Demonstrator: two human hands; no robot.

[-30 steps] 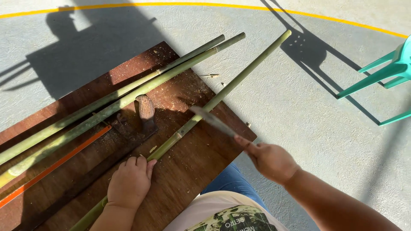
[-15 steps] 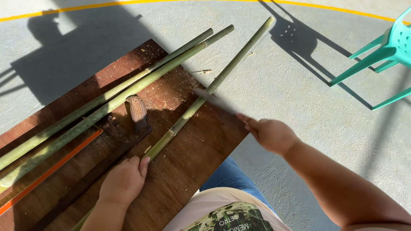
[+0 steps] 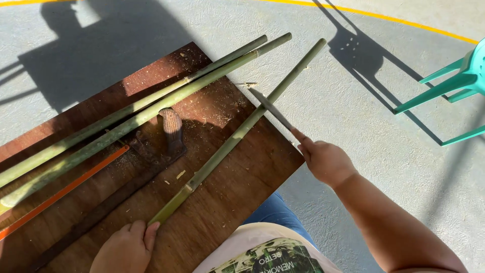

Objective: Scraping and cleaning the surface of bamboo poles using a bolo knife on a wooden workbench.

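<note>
Head view: my left hand (image 3: 126, 248) closes its grip on the near end of a green bamboo pole (image 3: 237, 135), which lies diagonally across the brown board (image 3: 237, 202) on the floor. My right hand (image 3: 326, 162) grips a knife (image 3: 273, 108), blade laid against the pole's right side. 2 more bamboo poles (image 3: 151, 108) lie farther left, beside a wooden-handled tool (image 3: 172, 129). A turquoise chair (image 3: 454, 83) stands far right.
</note>
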